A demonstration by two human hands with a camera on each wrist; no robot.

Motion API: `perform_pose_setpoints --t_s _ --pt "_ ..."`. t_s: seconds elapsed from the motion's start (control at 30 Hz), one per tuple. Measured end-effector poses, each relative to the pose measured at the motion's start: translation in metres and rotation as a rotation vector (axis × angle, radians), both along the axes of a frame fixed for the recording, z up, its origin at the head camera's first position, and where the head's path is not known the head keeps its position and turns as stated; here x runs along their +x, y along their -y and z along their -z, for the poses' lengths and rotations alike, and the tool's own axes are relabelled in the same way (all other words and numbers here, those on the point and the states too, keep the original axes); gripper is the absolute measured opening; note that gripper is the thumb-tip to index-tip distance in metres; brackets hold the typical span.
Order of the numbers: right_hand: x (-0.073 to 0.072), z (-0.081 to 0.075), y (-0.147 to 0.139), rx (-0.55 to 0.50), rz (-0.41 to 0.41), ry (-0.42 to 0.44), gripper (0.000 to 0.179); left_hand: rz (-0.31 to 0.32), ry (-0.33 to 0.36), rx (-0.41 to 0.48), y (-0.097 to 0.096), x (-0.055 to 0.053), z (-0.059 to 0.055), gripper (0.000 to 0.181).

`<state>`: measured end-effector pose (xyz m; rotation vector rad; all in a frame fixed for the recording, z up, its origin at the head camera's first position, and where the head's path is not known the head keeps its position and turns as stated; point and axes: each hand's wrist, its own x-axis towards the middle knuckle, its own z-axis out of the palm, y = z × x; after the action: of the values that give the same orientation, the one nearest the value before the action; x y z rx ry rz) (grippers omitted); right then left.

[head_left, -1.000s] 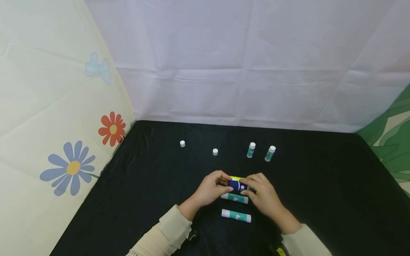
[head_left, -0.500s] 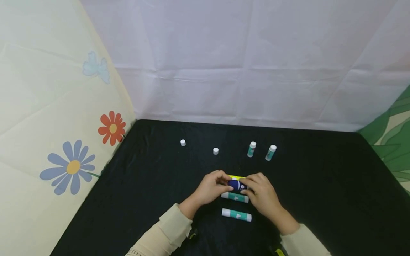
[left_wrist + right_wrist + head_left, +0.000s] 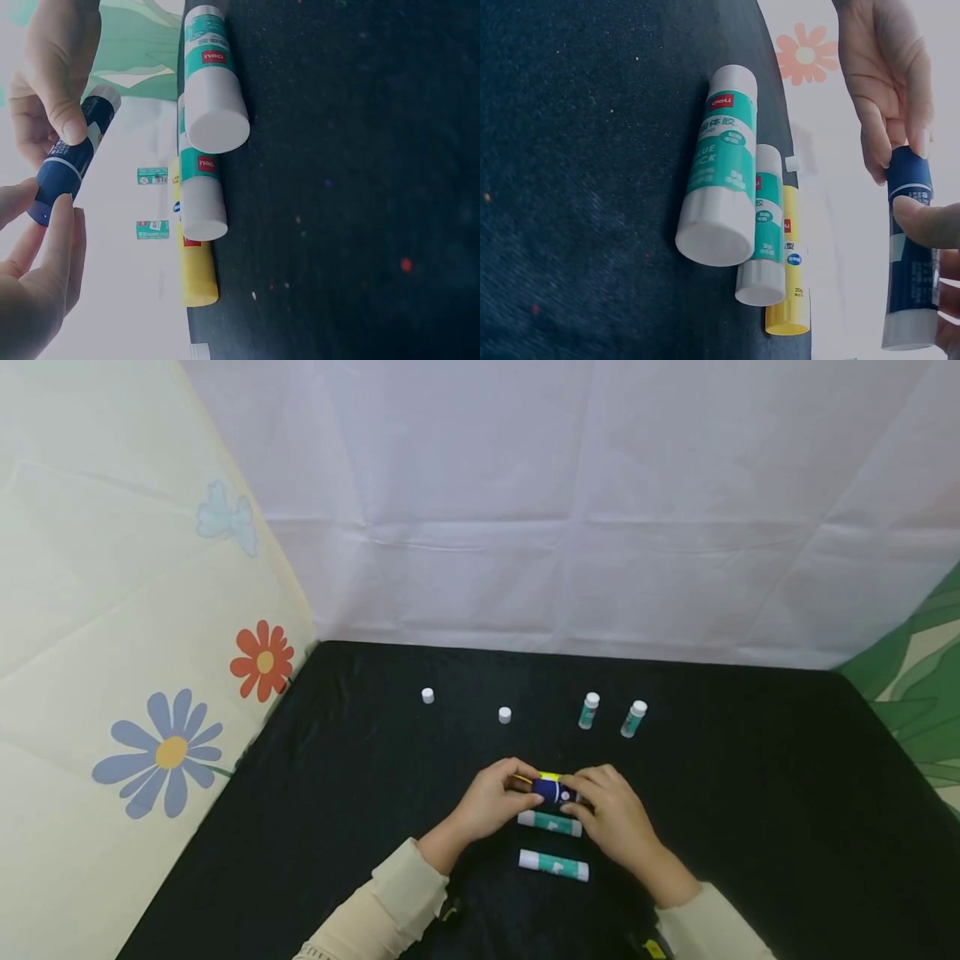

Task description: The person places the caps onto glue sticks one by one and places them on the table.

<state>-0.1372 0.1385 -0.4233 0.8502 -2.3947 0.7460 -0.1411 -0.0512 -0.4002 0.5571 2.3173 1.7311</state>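
Observation:
Both hands hold a navy glue stick (image 3: 546, 791) with a white end, raised over the table. My left hand (image 3: 489, 800) pinches its navy cap end between thumb and fingertips. Round the body near the white end, my right hand (image 3: 619, 820) grips with its thumb on the label, as the right wrist view shows. The stick (image 3: 911, 289) looks whole there, cap against body. Beneath and just beyond it lies a yellow glue stick (image 3: 199, 281), partly covered by the hands in the head view. Nearer the person, two teal-and-white glue sticks lie sideways, one (image 3: 551, 823) behind the other (image 3: 553, 866).
Farther back on the black-covered table (image 3: 360, 760), two smaller teal glue sticks stand upright, one (image 3: 588, 712) left of the other (image 3: 633, 719). To their left sit two small white caps, a nearer one (image 3: 505, 716) and a farther one (image 3: 428, 696). A pale cloth (image 3: 555, 527) hangs behind.
Both hands keep their hold on the navy glue stick, which has shifted only very slightly to the left. Everything on the table stays in place.

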Motion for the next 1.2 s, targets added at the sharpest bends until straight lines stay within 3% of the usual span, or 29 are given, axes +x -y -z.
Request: perform_pose_setpoints --t_s 0.2,0.33,0.47,0.63,0.77,0.83,1.07,1.2 --pt "0.000 0.002 0.000 0.030 0.037 0.033 0.033 -0.004 0.024 -0.006 0.004 -0.011 0.023 0.020" --pt "0.001 0.003 -0.007 0.082 0.144 0.128 0.031 -0.029 0.022 -0.034 0.006 -0.014 0.025 0.022" --pt "0.002 0.006 -0.014 0.111 0.221 0.216 0.029 -0.039 0.021 -0.055 0.009 -0.010 0.017 0.023" --pt "0.003 0.008 -0.019 0.124 0.246 0.271 0.029 -0.035 0.026 -0.067 0.012 -0.001 -0.001 0.024" --pt "0.004 0.011 -0.023 0.138 0.272 0.305 0.027 -0.036 0.025 -0.057 0.014 0.000 -0.004 0.024" --pt "0.004 0.012 -0.025 0.143 0.285 0.315 0.027 -0.040 0.017 -0.045 0.015 -0.002 -0.002 0.024" --pt "0.004 0.012 -0.027 0.156 0.344 0.382 0.031 -0.068 0.028 -0.055 0.022 -0.016 0.027 0.026" --pt "0.004 0.012 -0.029 0.178 0.376 0.432 0.033 -0.079 0.040 -0.075 0.026 -0.018 0.031 0.027"
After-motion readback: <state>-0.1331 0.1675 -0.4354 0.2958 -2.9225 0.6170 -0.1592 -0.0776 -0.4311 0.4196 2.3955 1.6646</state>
